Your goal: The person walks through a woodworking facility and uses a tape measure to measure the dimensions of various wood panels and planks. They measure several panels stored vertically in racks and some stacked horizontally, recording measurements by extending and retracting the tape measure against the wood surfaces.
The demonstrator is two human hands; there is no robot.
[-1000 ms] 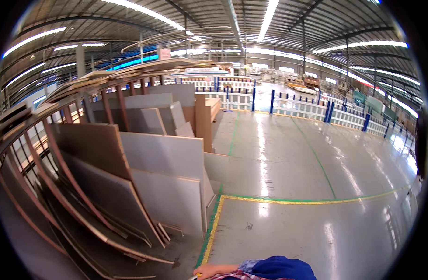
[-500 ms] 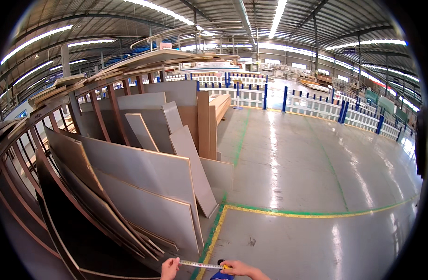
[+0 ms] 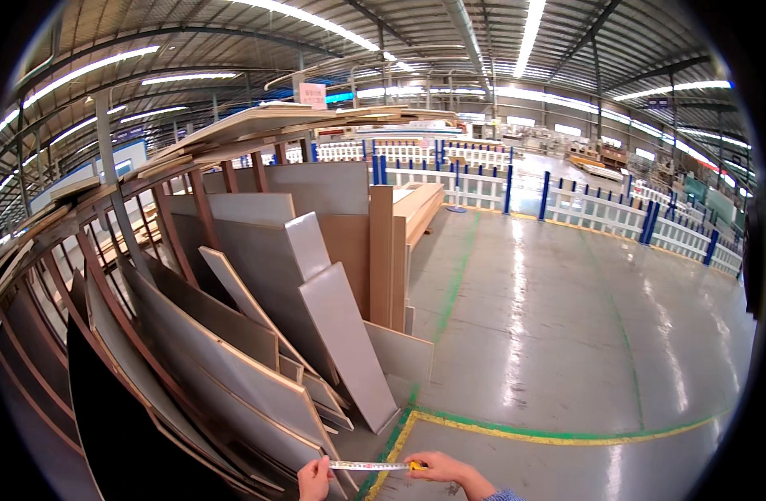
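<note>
A tape measure's pale blade (image 3: 370, 466) stretches level between my hands at the bottom of the view. My left hand (image 3: 314, 478) pinches the blade's free end, its fingers closed. The fingers of my right hand (image 3: 445, 469) are wrapped around the yellow tape measure case (image 3: 417, 465). Just beyond my left hand is the lower edge of a large grey panel (image 3: 232, 359), leaning with others toward the rack. A narrow grey board (image 3: 349, 346) leans behind it, its foot on the floor.
A brown metal rack (image 3: 174, 234) with upright bars runs along the left, flat boards (image 3: 257, 129) lying on top. Tall brown boards (image 3: 381, 259) stand farther back. Yellow and green lines (image 3: 525, 434) mark the grey floor; a white fence (image 3: 591, 209) with blue posts crosses beyond.
The view has shifted, and the large front panels now slant farther left toward the rack, uncovering more of the narrow board. Both hands keep hold of the stretched tape measure, now slightly higher in view.
</note>
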